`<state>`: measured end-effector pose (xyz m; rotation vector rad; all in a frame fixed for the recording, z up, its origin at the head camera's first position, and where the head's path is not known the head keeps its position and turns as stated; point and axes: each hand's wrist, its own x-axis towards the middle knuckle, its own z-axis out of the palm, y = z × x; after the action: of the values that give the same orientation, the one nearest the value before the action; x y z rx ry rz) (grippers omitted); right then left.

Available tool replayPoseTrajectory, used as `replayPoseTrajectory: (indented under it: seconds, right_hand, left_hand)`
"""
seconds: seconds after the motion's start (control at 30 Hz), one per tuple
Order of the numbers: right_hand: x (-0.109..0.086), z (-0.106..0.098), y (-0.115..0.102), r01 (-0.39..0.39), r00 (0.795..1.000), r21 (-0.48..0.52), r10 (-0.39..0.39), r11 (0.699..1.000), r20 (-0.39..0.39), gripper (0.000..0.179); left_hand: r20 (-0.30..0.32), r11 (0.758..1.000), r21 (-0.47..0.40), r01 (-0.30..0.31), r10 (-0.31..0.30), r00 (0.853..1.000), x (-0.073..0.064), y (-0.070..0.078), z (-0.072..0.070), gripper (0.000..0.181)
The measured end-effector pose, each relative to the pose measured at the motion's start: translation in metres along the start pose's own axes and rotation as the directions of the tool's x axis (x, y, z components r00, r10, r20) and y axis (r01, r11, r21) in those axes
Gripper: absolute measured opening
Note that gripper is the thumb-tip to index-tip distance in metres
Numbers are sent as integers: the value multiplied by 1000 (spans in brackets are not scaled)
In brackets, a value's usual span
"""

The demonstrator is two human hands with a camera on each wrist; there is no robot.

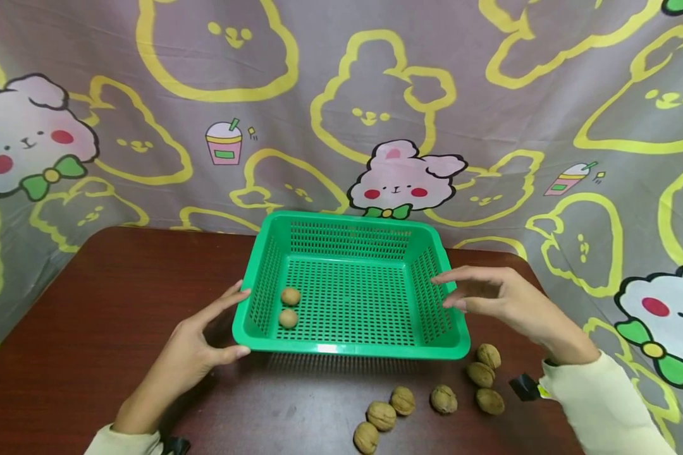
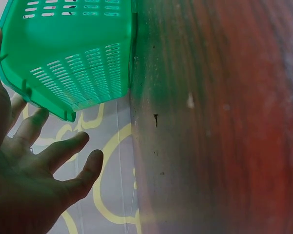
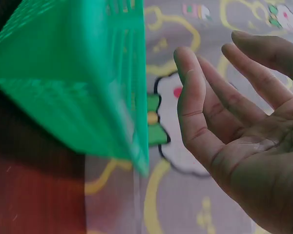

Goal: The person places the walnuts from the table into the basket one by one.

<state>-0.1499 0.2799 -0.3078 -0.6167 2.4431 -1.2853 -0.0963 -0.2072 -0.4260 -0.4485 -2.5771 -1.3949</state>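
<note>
A green plastic basket [image 1: 350,349] with slotted walls stands on the table, holding two small, round, light-brown things [image 1: 289,308] by its left wall. My left hand [image 1: 190,344] is at the basket's left side, thumb and fingers spread apart, fingertips right at the rim. Seen from the left wrist, the fingers [image 2: 63,151] fan out beside the basket's outer wall [image 2: 63,63]. Over the right rim hovers my right hand [image 1: 503,297], its fingers loosely bent with nothing between them. The right wrist view shows that palm [image 3: 254,151] apart from the basket's edge [image 3: 107,87].
Several walnuts [image 1: 381,416] lie on the dark red-brown table [image 1: 62,341], in front of the basket and near its right front corner. A grey curtain [image 1: 296,133] with yellow outlines and cartoon rabbits hangs right behind the table.
</note>
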Motion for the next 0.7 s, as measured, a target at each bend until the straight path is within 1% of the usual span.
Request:
replayPoseTrajectory:
  seconds: [0.1,0.17,0.23,0.33,0.5,0.7]
  right_hand:
    - [-25,-3,15,59,997,18,-58,998,-41,39]
    - [-40,-4,23,73,995,26,-71,997,-71,40]
    - [-53,-5,32,78,992,37,-74,996,-100,41]
    - [-69,-5,44,68,991,67,-60,995,-116,41]
    - [-87,-3,68,33,996,136,-21,990,-89,41]
    - [-97,1,94,-2,995,156,18,988,-97,40]
  left_hand:
    - [0,1000,0,0,0,1000,0,0,0,89]
    - [-1,1000,2,6,-6,1000,0,0,-1,89]
    - [-2,1000,2,14,-14,1000,0,1,-1,89]
    - [-1,1000,4,27,-27,1000,0,1,-2,89]
    - [14,1000,-12,29,-28,999,0,1,-2,88]
    - [14,1000,-15,24,-24,1000,0,2,-2,87]
